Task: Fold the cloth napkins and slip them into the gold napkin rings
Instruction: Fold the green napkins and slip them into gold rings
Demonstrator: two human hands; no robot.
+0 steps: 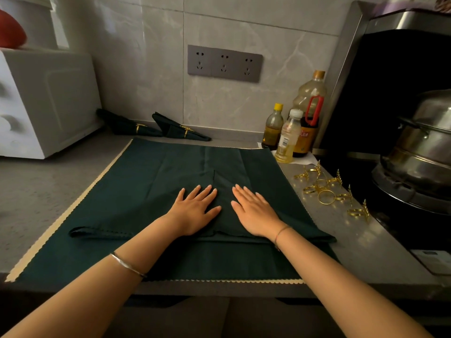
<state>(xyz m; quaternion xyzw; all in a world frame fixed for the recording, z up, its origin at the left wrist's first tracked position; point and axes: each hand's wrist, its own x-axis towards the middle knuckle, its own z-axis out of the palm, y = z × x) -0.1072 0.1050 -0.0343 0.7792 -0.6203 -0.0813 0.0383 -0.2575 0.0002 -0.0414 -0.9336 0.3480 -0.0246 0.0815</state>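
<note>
- Head view. Progress: two finished napkins (127,124) (180,129), each folded and already in a gold ring, lie at the wall, well beyond the fingertips and off to the left.
- Napkin in hand (224,191): dark green, partly folded, lying directly under both palms. A crease runs away from the gap between the hands. Not yet rolled or ringed.
- Beneath it, a spread cloth (219,262) with a cream scalloped edge covers the counter (48,191); cannot tell whether it is another napkin waiting its turn.
- Left hand (195,211): flat, fingers straight and splayed, palm pressing the fabric, gripping nothing.
- Right hand (253,213): the same, flat and wide on the cloth just beside the left, the two not touching.
- Loose gold rings (325,196): several, clustered on bare counter off the right hand's outer side, clear of the cloth.
- Judgement: early-to-middle stage; this fold wants finishing, then a ring, and several rings remain unused.
</note>
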